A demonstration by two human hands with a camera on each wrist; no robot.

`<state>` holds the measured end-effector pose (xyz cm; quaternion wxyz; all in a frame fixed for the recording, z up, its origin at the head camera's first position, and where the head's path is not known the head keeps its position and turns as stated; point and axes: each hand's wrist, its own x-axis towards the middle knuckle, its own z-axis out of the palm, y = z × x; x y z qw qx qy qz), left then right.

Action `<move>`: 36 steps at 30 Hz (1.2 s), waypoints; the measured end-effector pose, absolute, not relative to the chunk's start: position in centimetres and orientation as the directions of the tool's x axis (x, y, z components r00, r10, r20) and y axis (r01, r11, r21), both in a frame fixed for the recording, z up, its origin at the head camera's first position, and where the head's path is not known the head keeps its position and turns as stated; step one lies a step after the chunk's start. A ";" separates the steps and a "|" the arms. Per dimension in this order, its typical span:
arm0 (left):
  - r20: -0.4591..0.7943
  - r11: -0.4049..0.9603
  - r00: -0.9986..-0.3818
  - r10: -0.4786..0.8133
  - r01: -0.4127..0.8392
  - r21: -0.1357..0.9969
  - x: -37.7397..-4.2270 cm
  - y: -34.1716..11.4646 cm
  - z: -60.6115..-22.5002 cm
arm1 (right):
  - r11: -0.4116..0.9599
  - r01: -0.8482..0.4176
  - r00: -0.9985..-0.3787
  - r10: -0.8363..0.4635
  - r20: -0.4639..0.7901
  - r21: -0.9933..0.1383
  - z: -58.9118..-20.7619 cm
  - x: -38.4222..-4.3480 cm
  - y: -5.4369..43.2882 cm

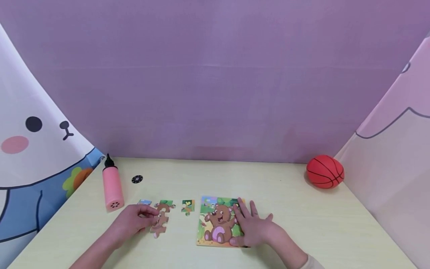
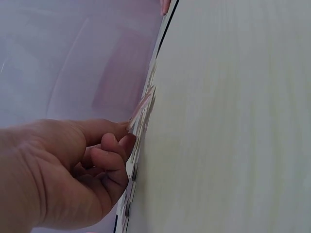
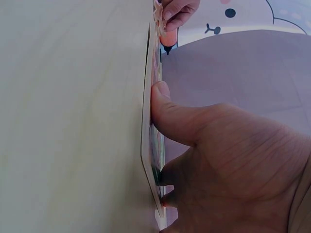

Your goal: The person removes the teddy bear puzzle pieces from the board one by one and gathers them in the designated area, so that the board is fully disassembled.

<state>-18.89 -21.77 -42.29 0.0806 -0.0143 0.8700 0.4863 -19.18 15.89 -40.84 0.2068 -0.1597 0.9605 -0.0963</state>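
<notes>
My left hand point(image 1: 132, 221) pinches a brown jigsaw piece point(image 2: 141, 108) between thumb and fingertips, tilted just off the table in the left wrist view. Around it lie other loose jigsaw pieces: a brown one with green point(image 1: 164, 206), a green one point(image 1: 188, 206) to the right and a bluish one point(image 1: 145, 202) partly behind the hand. Flat on the table sits a puzzle board point(image 1: 208, 220) with a picture of a brown bear. Spread over its right side, my right hand point(image 1: 253, 227) rests with straight fingers; its thumb point(image 3: 163, 107) touches the board's face.
A pink bottle-shaped pump point(image 1: 112, 186) with a black nozzle stands or lies at the left, by a small black round chip point(image 1: 137, 179). Back right is a red toy basketball point(image 1: 325, 172). A purple cloth point(image 1: 215, 93) hangs behind the table.
</notes>
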 end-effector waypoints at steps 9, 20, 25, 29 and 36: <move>-0.099 0.525 -0.993 0.057 -0.055 0.850 -19.0 -21.8 -42.2 | 0.930 -0.265 -0.863 -0.347 -0.367 -0.256 -40.7 -19.2 15.9; -0.156 0.406 -0.981 0.117 -0.096 0.909 -18.6 -20.4 -41.3 | 0.924 -0.275 -0.860 -0.360 -0.362 -0.267 -40.6 -19.2 15.9; -0.153 0.332 -0.961 0.231 -0.070 0.941 -18.5 -19.7 -41.3 | 0.916 -0.265 -0.857 -0.367 -0.361 -0.301 -40.3 -19.3 16.3; -0.145 0.316 -0.954 0.260 -0.058 0.947 -18.3 -19.1 -41.4 | 0.908 -0.254 -0.871 -0.365 -0.329 -0.334 -40.1 -19.5 16.9; -0.149 0.367 -0.951 0.272 -0.041 0.929 -17.7 -17.9 -40.9 | 0.933 -0.213 -0.889 -0.309 -0.337 -0.291 -40.5 -19.9 17.3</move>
